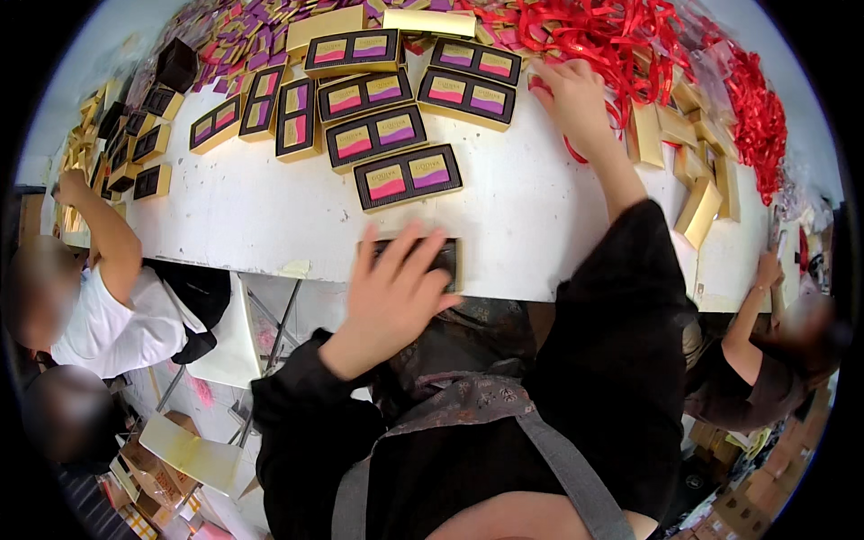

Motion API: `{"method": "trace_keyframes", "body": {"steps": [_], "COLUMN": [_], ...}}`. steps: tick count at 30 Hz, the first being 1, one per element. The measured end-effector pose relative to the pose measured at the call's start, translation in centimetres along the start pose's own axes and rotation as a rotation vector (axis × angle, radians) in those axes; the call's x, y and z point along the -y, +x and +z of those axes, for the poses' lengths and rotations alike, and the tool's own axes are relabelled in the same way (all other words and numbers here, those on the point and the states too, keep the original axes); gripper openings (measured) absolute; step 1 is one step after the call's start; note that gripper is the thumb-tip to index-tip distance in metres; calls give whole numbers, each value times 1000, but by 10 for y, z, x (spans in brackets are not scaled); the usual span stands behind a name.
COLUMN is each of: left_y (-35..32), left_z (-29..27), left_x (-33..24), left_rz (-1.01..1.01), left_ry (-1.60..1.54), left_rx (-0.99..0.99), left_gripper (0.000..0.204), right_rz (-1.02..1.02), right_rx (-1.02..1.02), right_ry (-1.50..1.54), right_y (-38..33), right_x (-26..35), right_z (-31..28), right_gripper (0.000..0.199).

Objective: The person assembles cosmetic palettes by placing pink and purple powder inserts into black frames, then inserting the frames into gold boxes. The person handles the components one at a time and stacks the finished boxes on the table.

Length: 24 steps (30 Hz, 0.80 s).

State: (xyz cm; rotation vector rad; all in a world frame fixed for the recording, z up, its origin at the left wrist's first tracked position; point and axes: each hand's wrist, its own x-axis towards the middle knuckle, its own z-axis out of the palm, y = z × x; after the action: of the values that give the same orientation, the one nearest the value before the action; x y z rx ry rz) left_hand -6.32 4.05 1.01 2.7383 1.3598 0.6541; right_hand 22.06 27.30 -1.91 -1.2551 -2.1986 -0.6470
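My left hand [396, 283] is spread over a small gold-edged box [446, 257] with a dark inside, near the table's front edge. Its fingers are stretched out, and they hide much of that box. Farther off to the right, my right hand [574, 97] has its fingers bent together on a red ribbon [576, 153], part of which trails below the hand. Just beyond my left hand lies a gold box [409, 178] with a dark tray holding two squares, one pink and gold, one purple and gold. Several like it form a cluster behind.
Red ribbons [594, 31] lie heaped at the back right, purple and gold squares [234, 40] at the back. Gold lids [699, 211] pile up at right; boxes with dark trays [151, 182] stand at left. People [108, 315] work at both sides of the white table [522, 216].
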Motion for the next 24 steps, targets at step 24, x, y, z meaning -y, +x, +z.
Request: {"method": "trace_keyframes", "body": {"steps": [24], "left_y": [-16], "left_z": [32], "left_x": [30], "left_rz": [-317], "left_ry": [-458], "left_rx": [-183], "left_gripper": [65], "right_rz": [-271], "right_rx": [265], "right_ry": [836], "right_y": [-58], "right_x": [166], "right_z": [-98], "right_gripper": [31]}}
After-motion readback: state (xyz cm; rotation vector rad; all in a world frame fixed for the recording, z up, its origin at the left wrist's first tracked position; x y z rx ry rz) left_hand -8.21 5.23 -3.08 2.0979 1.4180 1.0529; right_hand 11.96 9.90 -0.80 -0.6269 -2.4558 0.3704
